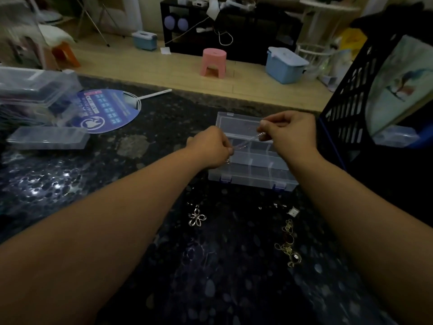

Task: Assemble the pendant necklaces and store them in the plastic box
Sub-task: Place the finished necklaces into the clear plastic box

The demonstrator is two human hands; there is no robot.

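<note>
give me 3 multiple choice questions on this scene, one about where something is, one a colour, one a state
1. Where does the flower pendant lie?
A. inside the box
B. on the counter, nearer the camera than the box
C. on the stool

2. What colour is the stool?
A. pink
B. green
C. black

3. What are the two hands doing?
A. resting flat on the counter
B. pinching a thin chain between them above the box
C. closing the box lid

Answers:
1 B: the pendant sits on the dark counter in front of the clear box.
2 A: the stool on the floor is pink.
3 B: the left hand and the right hand each pinch an end of the chain over the open box.
</note>
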